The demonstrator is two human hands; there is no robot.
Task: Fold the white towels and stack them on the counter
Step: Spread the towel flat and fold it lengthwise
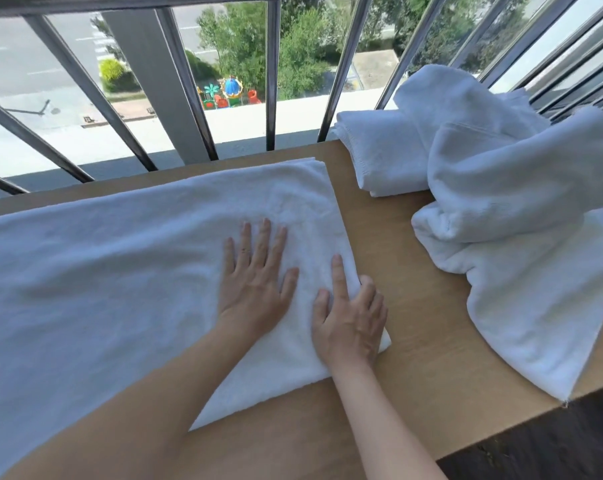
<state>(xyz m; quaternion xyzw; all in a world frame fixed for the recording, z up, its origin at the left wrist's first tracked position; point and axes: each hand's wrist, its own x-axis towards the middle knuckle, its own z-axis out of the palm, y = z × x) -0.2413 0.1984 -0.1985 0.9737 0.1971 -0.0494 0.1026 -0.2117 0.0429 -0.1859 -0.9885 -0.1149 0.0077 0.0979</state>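
White terry covers much of the tan wooden tabletop (414,341) in front of me. The white towel (113,271) lies flat on it, running from the 9 o'clock edge of my view to just past the middle, with stacked layers showing at its far corner toward 12 o'clock. My left hand (255,282) lies palm down on this towel, its fingers (265,244) straight, spread and released, pressing the cloth flat; a thin ring (245,251) sits on one of them. Just beside it, toward 3 o'clock, my right hand (348,317) rests on the towel's right-hand edge. Its forefinger lies straight on top, pointing to 12 o'clock, the thumb rests on the cloth, and the other fingers curl over the edge, grasping it where it meets the bare wood. At 1 o'clock a folded towel (379,154) sits at the back of the tabletop, close to the railing (272,74). A heap of crumpled towels (518,209) fills the 2 to 3 o'clock side, covering the folded one's right part in my view. One flap of the heap hangs over the tabletop's near right corner. Through the metal bars at 12 o'clock I see green trees (293,57) and a bright playground (231,91) far below.
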